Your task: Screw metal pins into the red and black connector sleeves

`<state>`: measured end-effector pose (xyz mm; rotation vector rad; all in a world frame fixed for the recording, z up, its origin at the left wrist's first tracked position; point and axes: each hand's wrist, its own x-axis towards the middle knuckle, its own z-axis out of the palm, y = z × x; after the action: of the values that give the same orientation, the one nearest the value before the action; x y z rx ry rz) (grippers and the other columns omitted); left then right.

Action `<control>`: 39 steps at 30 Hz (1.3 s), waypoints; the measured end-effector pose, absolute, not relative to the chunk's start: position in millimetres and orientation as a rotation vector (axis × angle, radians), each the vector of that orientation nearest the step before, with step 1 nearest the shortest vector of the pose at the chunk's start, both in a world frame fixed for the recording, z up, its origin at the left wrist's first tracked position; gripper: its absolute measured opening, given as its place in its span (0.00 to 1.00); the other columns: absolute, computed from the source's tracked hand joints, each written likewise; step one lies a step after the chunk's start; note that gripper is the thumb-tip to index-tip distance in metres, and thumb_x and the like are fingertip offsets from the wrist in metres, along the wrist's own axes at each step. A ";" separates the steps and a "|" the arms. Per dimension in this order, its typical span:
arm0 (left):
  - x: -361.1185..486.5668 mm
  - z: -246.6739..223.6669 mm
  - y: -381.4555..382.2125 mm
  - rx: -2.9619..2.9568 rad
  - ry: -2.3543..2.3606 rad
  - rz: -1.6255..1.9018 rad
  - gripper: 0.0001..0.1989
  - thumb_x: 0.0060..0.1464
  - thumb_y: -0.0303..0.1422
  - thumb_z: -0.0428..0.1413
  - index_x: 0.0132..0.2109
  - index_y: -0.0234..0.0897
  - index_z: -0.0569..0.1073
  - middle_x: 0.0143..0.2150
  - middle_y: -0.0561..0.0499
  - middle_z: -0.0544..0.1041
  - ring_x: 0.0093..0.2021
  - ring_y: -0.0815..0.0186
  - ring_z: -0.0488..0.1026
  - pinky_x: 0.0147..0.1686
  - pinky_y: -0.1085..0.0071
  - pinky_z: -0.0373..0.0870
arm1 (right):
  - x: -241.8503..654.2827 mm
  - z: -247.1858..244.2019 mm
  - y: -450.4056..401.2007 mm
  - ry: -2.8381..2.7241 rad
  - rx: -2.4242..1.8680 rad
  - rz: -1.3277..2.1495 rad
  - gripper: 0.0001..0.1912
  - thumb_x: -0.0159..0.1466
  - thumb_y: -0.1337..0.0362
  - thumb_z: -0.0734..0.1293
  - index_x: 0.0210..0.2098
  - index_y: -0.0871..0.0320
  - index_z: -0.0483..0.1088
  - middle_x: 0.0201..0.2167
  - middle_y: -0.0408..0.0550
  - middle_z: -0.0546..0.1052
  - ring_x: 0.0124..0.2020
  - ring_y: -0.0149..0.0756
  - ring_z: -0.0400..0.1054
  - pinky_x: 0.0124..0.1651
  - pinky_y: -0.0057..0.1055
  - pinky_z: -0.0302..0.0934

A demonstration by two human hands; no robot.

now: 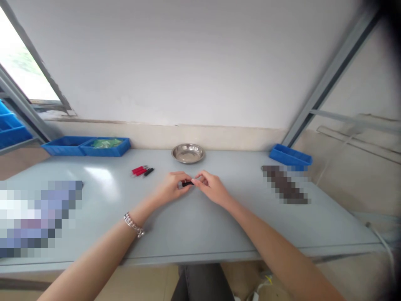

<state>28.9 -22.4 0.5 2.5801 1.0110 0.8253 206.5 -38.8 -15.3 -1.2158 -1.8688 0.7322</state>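
Observation:
My left hand (175,187), with a silver bracelet on the wrist, pinches a small black piece (187,183) above the middle of the table. The fingers of my right hand (210,186) are closed at the other end of that black piece, and the two hands nearly meet. What lies between the right fingertips is mostly hidden. To the left on the table lie red-handled pieces (139,170) beside a black one (148,172). A round metal dish (188,154) stands behind my hands.
Blue bins (105,147) stand at the back left, one holding green packets. Another blue bin (290,156) is at the back right, near a pixelated dark object (284,184). A pixelated bluish thing (40,217) lies left. The wall (188,62) rises behind the table (194,234).

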 end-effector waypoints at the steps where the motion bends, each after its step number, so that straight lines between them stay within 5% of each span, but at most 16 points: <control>1: 28.9 0.7 -22.6 2.576 1.017 0.826 0.07 0.49 0.31 0.50 0.35 0.35 0.71 0.30 0.53 0.73 0.26 0.74 0.66 0.26 0.79 0.62 | 206.5 -15.4 -38.4 -1.845 -1.201 0.740 0.13 0.55 0.55 0.62 0.35 0.57 0.65 0.26 0.42 0.70 0.26 0.28 0.62 0.31 0.26 0.56; 6: 28.4 0.1 -22.2 2.575 1.023 0.812 0.08 0.49 0.31 0.50 0.36 0.36 0.71 0.31 0.53 0.73 0.25 0.75 0.66 0.25 0.80 0.62 | 205.6 -14.5 -37.0 -1.827 -1.126 0.782 0.05 0.55 0.63 0.62 0.30 0.58 0.66 0.24 0.42 0.71 0.25 0.27 0.63 0.31 0.25 0.56; 20: 29.1 3.5 -23.4 2.556 1.018 0.778 0.10 0.51 0.32 0.49 0.38 0.35 0.72 0.31 0.51 0.73 0.26 0.73 0.67 0.25 0.79 0.62 | 202.7 -14.5 -37.5 -1.697 -1.182 0.998 0.04 0.53 0.64 0.64 0.29 0.58 0.65 0.21 0.41 0.72 0.24 0.30 0.67 0.32 0.28 0.60; 36: 31.0 6.5 -26.8 2.599 1.029 0.804 0.09 0.52 0.34 0.50 0.36 0.35 0.72 0.32 0.50 0.73 0.26 0.73 0.66 0.28 0.77 0.63 | 210.2 -13.1 -38.2 -1.985 -1.145 0.670 0.09 0.59 0.61 0.59 0.26 0.58 0.65 0.17 0.40 0.67 0.20 0.27 0.59 0.27 0.24 0.53; 39: 29.0 2.9 -23.2 2.614 1.033 0.840 0.10 0.53 0.35 0.49 0.38 0.36 0.72 0.33 0.50 0.74 0.26 0.73 0.66 0.28 0.77 0.64 | 210.2 -14.7 -34.6 -1.961 -1.194 0.622 0.09 0.58 0.59 0.60 0.28 0.58 0.67 0.23 0.42 0.71 0.26 0.29 0.62 0.31 0.25 0.56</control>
<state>29.0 -23.2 2.9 2.6138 1.0330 0.8404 210.2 -34.6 -14.7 -1.1937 -1.9608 0.6218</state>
